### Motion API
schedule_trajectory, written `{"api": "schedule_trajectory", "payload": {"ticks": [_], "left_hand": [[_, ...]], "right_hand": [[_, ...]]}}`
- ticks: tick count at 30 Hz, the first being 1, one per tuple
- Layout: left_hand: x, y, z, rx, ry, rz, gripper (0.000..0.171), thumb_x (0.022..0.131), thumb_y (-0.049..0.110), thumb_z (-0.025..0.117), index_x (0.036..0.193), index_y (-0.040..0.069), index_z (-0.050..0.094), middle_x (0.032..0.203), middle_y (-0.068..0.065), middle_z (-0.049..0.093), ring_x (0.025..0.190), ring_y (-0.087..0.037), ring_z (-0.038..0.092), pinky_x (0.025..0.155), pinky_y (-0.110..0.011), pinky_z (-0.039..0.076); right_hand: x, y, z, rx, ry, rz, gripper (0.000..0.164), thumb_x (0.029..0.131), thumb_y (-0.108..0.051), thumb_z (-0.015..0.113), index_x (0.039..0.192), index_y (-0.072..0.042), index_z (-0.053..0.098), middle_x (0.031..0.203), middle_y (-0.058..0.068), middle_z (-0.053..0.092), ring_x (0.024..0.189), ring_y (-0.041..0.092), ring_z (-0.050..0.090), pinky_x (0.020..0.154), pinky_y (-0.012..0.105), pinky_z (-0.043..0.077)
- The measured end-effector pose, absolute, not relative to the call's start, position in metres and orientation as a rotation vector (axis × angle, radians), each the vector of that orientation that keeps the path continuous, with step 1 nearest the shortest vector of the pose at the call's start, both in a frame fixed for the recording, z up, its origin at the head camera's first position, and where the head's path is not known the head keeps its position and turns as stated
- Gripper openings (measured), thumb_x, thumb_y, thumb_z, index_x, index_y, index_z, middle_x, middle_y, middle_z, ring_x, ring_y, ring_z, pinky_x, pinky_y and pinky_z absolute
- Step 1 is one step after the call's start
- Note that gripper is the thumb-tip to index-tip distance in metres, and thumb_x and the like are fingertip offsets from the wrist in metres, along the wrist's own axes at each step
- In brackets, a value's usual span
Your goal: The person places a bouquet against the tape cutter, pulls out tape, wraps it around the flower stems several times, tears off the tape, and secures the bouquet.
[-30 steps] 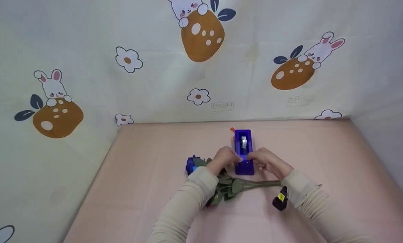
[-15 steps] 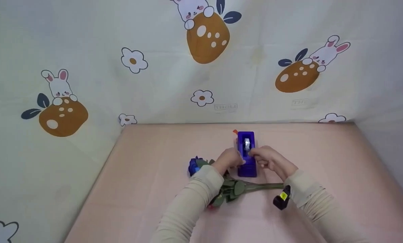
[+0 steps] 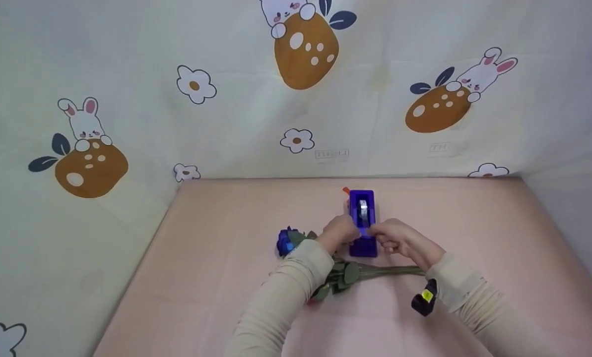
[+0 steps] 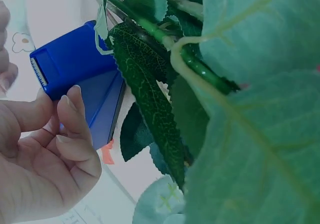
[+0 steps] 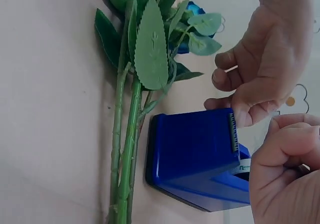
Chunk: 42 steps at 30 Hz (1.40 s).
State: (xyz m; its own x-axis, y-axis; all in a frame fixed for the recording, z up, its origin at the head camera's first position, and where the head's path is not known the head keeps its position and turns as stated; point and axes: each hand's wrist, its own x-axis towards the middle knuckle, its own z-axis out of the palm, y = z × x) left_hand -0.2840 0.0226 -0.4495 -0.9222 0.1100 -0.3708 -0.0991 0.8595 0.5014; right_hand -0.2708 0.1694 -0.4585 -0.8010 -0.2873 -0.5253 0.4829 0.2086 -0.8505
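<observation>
A blue tape dispenser [image 3: 363,248] stands upright on the pink table, a roll of clear tape [image 3: 363,210] in its well. My left hand [image 3: 341,230] grips the cutter end from the left. In the left wrist view, the fingers [image 4: 75,114] curl at its corner, near the metal teeth [image 4: 37,73]. At the dispenser's right side, my right hand [image 3: 405,240] pinches thumb against forefinger, seemingly on the tape's end; the thin film hardly shows. Artificial roses with green stems [image 5: 125,149] lie in front of the dispenser, partly under my left forearm.
A blue rose head [image 3: 286,242] shows left of my left wrist. A black object with a yellow label [image 3: 425,297] is by my right cuff. Something small and orange [image 3: 346,190] lies behind the dispenser. A printed cloth wall [image 3: 246,114] rises behind the table.
My right hand has shifted slightly toward me and to the right beside the dispenser. The left hand stays at the cutter end, and the roses lie where they were.
</observation>
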Motion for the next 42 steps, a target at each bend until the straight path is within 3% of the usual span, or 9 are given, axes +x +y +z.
{"api": "schedule_trajectory", "payload": {"ticks": [9, 16, 21, 29, 33, 42], "left_hand": [[-0.281, 0.023, -0.446, 0.067, 2.663, 0.662, 0.011, 0.081, 0.008, 0.057, 0.071, 0.006, 0.053, 0.064, -0.003, 0.052, 0.054, -0.016, 0.046, 0.047, -0.026, 0.036], [-0.282, 0.022, -0.447, 0.047, 2.651, 0.651, 0.014, 0.083, 0.009, 0.056, 0.07, 0.005, 0.054, 0.066, -0.005, 0.056, 0.055, -0.016, 0.049, 0.049, -0.027, 0.04], [-0.282, 0.023, -0.447, 0.064, 2.653, 0.605, 0.017, 0.084, 0.009, 0.056, 0.068, 0.005, 0.053, 0.068, -0.006, 0.056, 0.056, -0.017, 0.049, 0.05, -0.028, 0.042], [-0.285, 0.024, -0.449, 0.046, 2.633, 0.626, 0.021, 0.087, 0.014, 0.056, 0.068, 0.005, 0.054, 0.07, -0.006, 0.063, 0.053, -0.016, 0.049, 0.049, -0.029, 0.043], [-0.285, 0.023, -0.45, 0.064, 2.662, 0.608, 0.016, 0.084, 0.011, 0.055, 0.069, 0.006, 0.053, 0.065, -0.003, 0.054, 0.054, -0.016, 0.047, 0.048, -0.027, 0.038], [-0.284, 0.021, -0.446, 0.075, 2.684, 0.572, 0.016, 0.082, 0.011, 0.058, 0.068, 0.006, 0.054, 0.068, -0.004, 0.056, 0.055, -0.016, 0.048, 0.049, -0.026, 0.037]], "right_hand": [[-0.224, 0.182, -0.46, -0.002, 1.871, -1.636, 0.04, 0.081, -0.01, 0.054, 0.049, -0.019, 0.031, 0.041, -0.012, 0.025, 0.038, 0.001, 0.021, 0.04, 0.017, 0.025], [-0.198, 0.184, -0.481, -0.002, 2.053, -1.522, 0.028, 0.084, -0.013, 0.051, 0.059, -0.016, 0.038, 0.044, -0.012, 0.027, 0.039, 0.002, 0.023, 0.039, 0.017, 0.029], [-0.195, 0.18, -0.501, 0.081, 2.21, -1.454, 0.019, 0.084, -0.009, 0.045, 0.066, -0.013, 0.041, 0.048, -0.008, 0.031, 0.041, 0.004, 0.026, 0.039, 0.017, 0.029], [-0.199, 0.171, -0.517, 0.086, 2.488, -1.356, 0.016, 0.082, -0.005, 0.048, 0.066, -0.007, 0.049, 0.049, -0.005, 0.037, 0.04, 0.005, 0.032, 0.039, 0.018, 0.028], [-0.202, 0.167, -0.52, 0.005, 2.677, -1.163, 0.014, 0.08, -0.004, 0.051, 0.066, -0.005, 0.051, 0.053, -0.002, 0.043, 0.045, 0.008, 0.037, 0.043, 0.02, 0.031], [-0.203, 0.168, -0.515, -0.209, 2.804, -0.801, 0.023, 0.08, -0.003, 0.056, 0.059, -0.008, 0.048, 0.052, -0.003, 0.041, 0.046, 0.01, 0.037, 0.044, 0.022, 0.03]]}}
